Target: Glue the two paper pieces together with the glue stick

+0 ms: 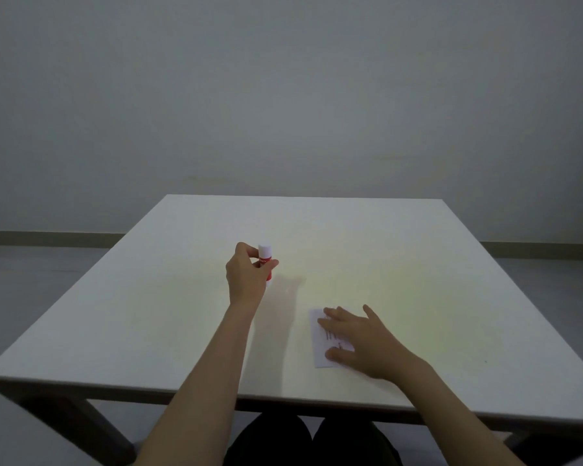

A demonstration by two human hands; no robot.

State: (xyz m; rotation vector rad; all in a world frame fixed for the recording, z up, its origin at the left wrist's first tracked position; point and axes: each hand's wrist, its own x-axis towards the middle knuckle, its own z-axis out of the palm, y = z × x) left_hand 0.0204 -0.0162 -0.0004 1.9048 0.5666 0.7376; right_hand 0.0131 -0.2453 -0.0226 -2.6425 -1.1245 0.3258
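A glue stick [265, 257] with a white cap and a red body stands upright near the middle of the white table [148, 297]. My left hand [246, 274] is wrapped around its body, thumb and fingers touching it. A white paper piece [318, 344] with dark writing lies flat near the front right of the table. My right hand [357, 341] rests flat on it with fingers spread, hiding most of its right part. I cannot tell whether one or two pieces lie under the hand.
The table's front edge [283, 398] runs close to my body, dark legs below it. A grey wall and a grey floor lie behind and around the table.
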